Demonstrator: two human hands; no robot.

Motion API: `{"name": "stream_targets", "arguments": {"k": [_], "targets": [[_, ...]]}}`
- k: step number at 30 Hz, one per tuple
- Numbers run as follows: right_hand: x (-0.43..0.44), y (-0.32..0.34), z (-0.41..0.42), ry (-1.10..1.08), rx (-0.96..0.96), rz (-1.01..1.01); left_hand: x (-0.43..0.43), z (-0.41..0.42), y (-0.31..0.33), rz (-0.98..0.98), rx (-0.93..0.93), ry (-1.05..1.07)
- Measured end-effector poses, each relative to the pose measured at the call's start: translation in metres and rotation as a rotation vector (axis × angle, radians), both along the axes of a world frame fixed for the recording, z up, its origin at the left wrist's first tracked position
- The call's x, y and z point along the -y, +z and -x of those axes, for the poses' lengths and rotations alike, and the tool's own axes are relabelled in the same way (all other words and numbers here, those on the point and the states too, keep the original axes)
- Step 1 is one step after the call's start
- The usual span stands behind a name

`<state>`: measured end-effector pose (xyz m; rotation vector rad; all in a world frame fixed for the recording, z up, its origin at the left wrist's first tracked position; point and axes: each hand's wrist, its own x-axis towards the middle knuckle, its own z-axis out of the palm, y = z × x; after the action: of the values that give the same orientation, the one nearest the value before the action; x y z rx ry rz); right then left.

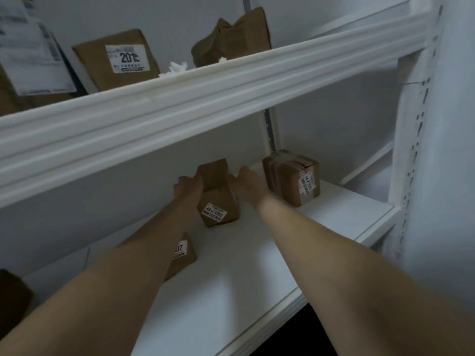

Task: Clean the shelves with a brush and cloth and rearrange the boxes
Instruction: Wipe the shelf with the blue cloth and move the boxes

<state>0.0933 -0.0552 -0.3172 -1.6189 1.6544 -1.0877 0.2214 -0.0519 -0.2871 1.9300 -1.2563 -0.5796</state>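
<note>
Left hand and right hand gripping a small brown box from either side, fingers curled against its sides, deep on the lower shelf, labelled box just beneath the fingers, taped box just right of the right hand

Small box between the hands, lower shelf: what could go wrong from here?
The small box is held between the left hand and right hand; a sideways-only squeeze may slip. The taped box stands close to the right hand: a rightward move could bump it. The left forearm lies over another labelled box; pulling back might drag it forward.
</note>
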Motion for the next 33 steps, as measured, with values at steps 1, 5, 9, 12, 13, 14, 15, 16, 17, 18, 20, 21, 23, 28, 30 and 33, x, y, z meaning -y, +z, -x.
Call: {"name": "stream_targets", "arguments": {"k": [1, 5, 9, 12, 13, 14, 15, 16, 17, 18, 20, 21, 23, 28, 30, 33], "targets": [[0.001, -0.004, -0.009, 0.021, 0.024, -0.034, -0.002, -0.006, -0.003, -0.028, -0.084, -0.042], [-0.002, -0.006, -0.021, 0.059, 0.039, -0.067, -0.017, -0.007, -0.005, -0.082, -0.41, -0.166], [-0.013, 0.0, -0.01, -0.028, 0.037, -0.094, -0.037, 0.007, -0.001, -0.12, -0.5, -0.221], [-0.027, 0.005, 0.0, -0.049, -0.019, -0.126, -0.054, 0.015, 0.0, -0.148, -0.602, -0.293], [-0.031, 0.006, 0.002, -0.056, -0.04, -0.14, -0.06, 0.017, 0.0, -0.146, -0.61, -0.296], [-0.036, 0.007, 0.003, -0.07, -0.049, -0.142, -0.066, 0.018, 0.0, -0.144, -0.614, -0.295], [-0.041, 0.007, 0.003, -0.092, -0.048, -0.155, -0.072, 0.02, 0.001, -0.137, -0.61, -0.29], [-0.046, 0.008, 0.002, -0.11, -0.054, -0.17, -0.078, 0.02, 0.001, -0.13, -0.608, -0.285], [-0.051, 0.007, 0.001, -0.121, -0.066, -0.185, -0.083, 0.02, 0.001, -0.126, -0.603, -0.286], [-0.055, 0.006, 0.0, -0.126, -0.082, -0.195, -0.088, 0.02, 0.002, -0.131, -0.599, -0.29], [-0.062, 0.005, -0.005, -0.148, -0.107, -0.21, -0.098, 0.018, 0.004, -0.148, -0.583, -0.314], [-0.066, 0.008, -0.008, -0.179, -0.117, -0.207, -0.101, 0.016, 0.004, -0.148, -0.564, -0.324], [-0.072, 0.014, -0.017, -0.253, -0.155, -0.18, -0.11, 0.009, 0.008, -0.134, -0.523, -0.323], [-0.09, 0.035, -0.07, -0.157, -0.307, 0.036, -0.124, -0.038, 0.01, -0.015, -0.265, -0.144], [-0.098, 0.037, -0.095, -0.076, -0.32, 0.098, -0.131, -0.062, 0.008, 0.023, -0.172, -0.108], [-0.115, 0.037, -0.133, 0.02, -0.356, 0.121, -0.154, -0.103, 0.01, 0.021, -0.107, -0.043]]}}
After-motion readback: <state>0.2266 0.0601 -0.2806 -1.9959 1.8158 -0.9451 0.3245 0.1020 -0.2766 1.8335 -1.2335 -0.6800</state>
